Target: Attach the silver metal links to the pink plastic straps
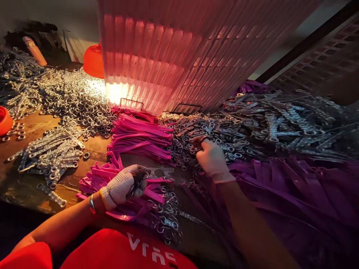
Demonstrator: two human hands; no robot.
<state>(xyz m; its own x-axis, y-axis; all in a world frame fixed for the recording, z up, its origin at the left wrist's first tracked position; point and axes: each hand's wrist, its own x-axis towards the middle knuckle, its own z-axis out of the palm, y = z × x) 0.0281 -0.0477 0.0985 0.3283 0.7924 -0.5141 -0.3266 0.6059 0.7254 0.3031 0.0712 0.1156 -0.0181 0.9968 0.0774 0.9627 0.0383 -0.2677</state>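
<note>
My left hand [125, 185], in a white dotted glove, grips a bundle of pink straps with metal clips [157, 196] near the table's front edge. My right hand [211, 157], also gloved, reaches into a heap of metal clips [190, 140] in the middle of the table, fingers curled down on them. Whether it holds one is hidden by the fingers. A neat stack of pink straps [140, 136] lies between the hands, a little farther back.
Loose metal rings [78, 101] and clip chains [50, 155] cover the left of the brown table [25, 186]. More metal parts [291, 123] and purple straps [297, 194] fill the right. A ribbed translucent panel [179, 56] stands behind, an orange bowl [94, 61] beside it.
</note>
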